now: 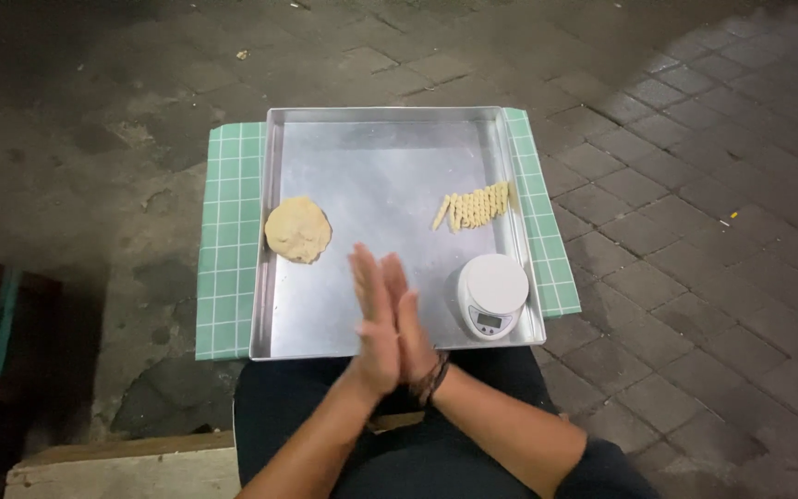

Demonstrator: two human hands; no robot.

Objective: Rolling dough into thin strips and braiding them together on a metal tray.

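Palms are pressed flat together above the tray's near edge: left hand [373, 319] against right hand [410, 323], whether anything is held between them cannot be told. Just right sits a round white scale [492, 291]. Farther off, on the metal tray [376, 157], a flattened dough disc [297, 228] lies left, twisted dough sticks [477, 205] right, green checked cloth [228, 240] beneath.

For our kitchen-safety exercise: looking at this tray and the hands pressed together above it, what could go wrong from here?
1. The round white kitchen scale sits at the rectangular metal tray's near corner; a knock might tip it off.
2. The left hand and right hand are above the tray's near edge; whatever is between them could drop outside.
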